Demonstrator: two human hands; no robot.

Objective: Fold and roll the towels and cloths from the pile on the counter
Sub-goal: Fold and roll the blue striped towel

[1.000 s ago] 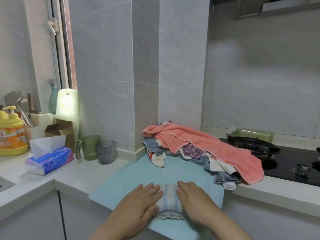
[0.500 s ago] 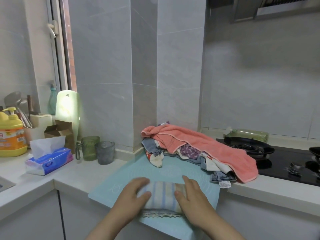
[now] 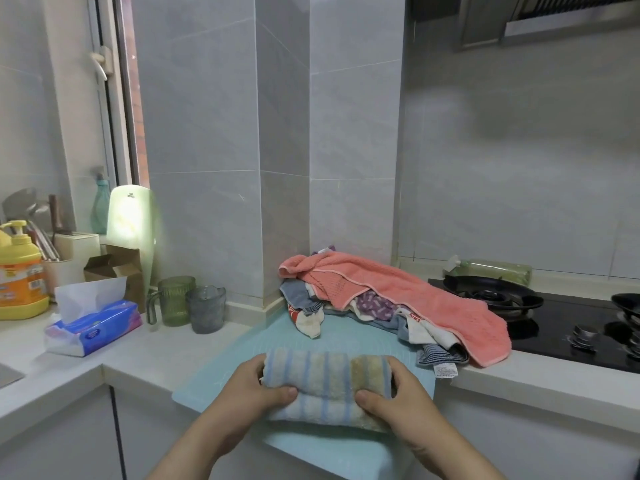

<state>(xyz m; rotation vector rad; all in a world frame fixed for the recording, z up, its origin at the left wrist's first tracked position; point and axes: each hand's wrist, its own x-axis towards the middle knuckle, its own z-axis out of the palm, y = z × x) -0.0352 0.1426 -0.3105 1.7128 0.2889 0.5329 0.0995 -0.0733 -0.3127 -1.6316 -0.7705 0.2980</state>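
A striped blue, cream and tan towel [image 3: 325,379] lies rolled up on the light blue mat [image 3: 346,452] at the counter's front edge. My left hand [image 3: 256,386] grips the roll's left end, thumb on the front and fingers curled behind. My right hand [image 3: 394,393] grips the right end the same way. Behind the mat sits the pile of cloths [image 3: 377,306], topped by a pink towel [image 3: 415,292] that drapes down to the right.
Two green and grey cups [image 3: 190,303] and a blue tissue pack [image 3: 93,327] stand on the left counter, with a yellow soap bottle [image 3: 20,271] further left. A black gas hob [image 3: 554,313] lies right of the pile. A tiled pillar rises behind.
The towel has been rolled forward, away from me, into a thicker roll. Both hands shifted from pressing on top to gripping its two ends.
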